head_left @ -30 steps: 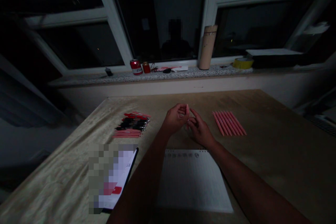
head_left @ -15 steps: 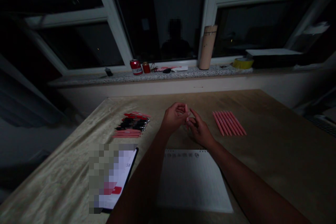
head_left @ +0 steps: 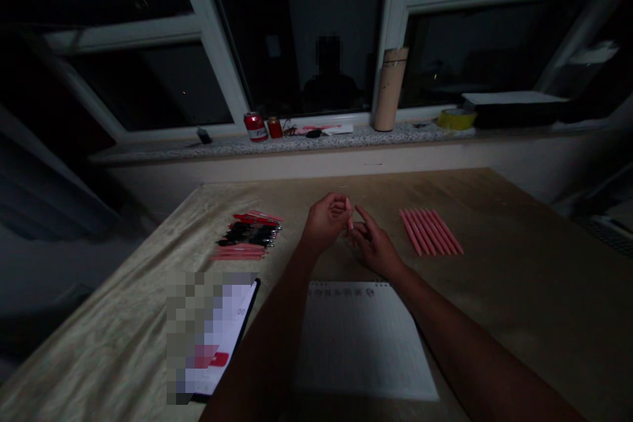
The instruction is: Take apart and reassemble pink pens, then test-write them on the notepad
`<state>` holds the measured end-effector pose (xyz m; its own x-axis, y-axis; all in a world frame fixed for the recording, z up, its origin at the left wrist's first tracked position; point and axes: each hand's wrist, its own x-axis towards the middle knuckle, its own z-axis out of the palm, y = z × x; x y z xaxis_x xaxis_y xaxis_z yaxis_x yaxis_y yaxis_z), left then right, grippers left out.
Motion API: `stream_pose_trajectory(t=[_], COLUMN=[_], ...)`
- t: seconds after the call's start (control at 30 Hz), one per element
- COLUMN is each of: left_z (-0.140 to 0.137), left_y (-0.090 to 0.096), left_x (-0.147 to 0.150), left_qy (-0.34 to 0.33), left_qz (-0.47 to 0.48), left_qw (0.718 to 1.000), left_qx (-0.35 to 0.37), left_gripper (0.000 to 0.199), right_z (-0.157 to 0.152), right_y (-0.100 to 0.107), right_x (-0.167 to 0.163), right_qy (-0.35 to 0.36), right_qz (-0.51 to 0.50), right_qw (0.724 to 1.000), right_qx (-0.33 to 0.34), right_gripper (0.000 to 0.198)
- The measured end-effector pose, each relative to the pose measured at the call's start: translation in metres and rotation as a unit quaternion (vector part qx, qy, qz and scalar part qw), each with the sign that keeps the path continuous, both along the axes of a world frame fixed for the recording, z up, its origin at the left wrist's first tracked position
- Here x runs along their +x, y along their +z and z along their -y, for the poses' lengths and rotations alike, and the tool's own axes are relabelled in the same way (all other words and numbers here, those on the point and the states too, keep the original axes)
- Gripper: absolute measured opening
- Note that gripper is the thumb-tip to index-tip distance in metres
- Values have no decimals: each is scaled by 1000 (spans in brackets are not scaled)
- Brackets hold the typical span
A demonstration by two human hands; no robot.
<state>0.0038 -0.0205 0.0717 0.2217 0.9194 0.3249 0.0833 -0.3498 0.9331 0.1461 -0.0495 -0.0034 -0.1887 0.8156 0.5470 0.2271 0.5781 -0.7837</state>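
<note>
My left hand [head_left: 324, 224] and my right hand [head_left: 372, 246] meet over the middle of the tan table [head_left: 519, 277]. Both pinch a slim pink pen [head_left: 349, 214] that stands nearly upright between the fingertips. To the right lies a neat row of several pink pens [head_left: 431, 231]. At the left sits a pile of pen parts [head_left: 250, 235], pink, red and black. A white spiral notepad [head_left: 364, 339] lies below my hands.
A tablet [head_left: 212, 336] with a lit screen lies at the front left. The windowsill holds a red can [head_left: 254, 126], a cardboard tube [head_left: 390, 88], a yellow tape roll [head_left: 455, 119] and a flat dark box [head_left: 519, 105]. The room is dim.
The pen and both hands have shifted very slightly left and down; otherwise the scene is the same.
</note>
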Motion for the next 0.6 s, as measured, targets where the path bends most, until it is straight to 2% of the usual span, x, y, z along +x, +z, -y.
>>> stream_pose_trajectory(t=[0.1, 0.2, 0.33, 0.6], left_z=[1, 1, -1, 0], left_y=[2, 1, -2, 1], left_x=[0, 1, 1, -3], left_qy=[-34, 9, 55, -27], left_qz=[14, -12, -27, 12], left_qw=[999, 1000, 998, 999], left_qx=[1, 15, -5, -38], left_gripper=[33, 38, 24, 19], right_z=[0, 1, 0, 0], right_y=[1, 1, -1, -1], right_x=[0, 0, -1, 0], right_qy=[2, -2, 6, 16], right_qz=[-2, -10, -14, -18], right_qw=[1000, 1000, 1000, 999], right_qx=[-6, -13, -17, -25], right_gripper=[57, 57, 57, 57])
